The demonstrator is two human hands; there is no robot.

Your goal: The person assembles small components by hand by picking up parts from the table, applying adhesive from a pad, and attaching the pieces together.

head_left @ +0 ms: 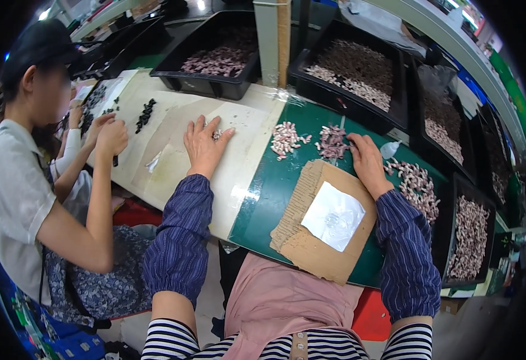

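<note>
Through the head view I see mauve elongated pieces (332,143) heaped on the bench's green section (257,216), long axes at mixed angles. The right hand (368,161) angles forward-left, fingers bent beside them; I can't tell its grip. The left hand (205,147) points away, palm down, fingers spread.

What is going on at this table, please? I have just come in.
The person's left hand is spread over a few small pieces on the pale surface. The right hand is at the edge of a purplish pile on the green surface, with a paler pile left of it. On the left, a co-worker holds something dark, too small to identify.
</note>
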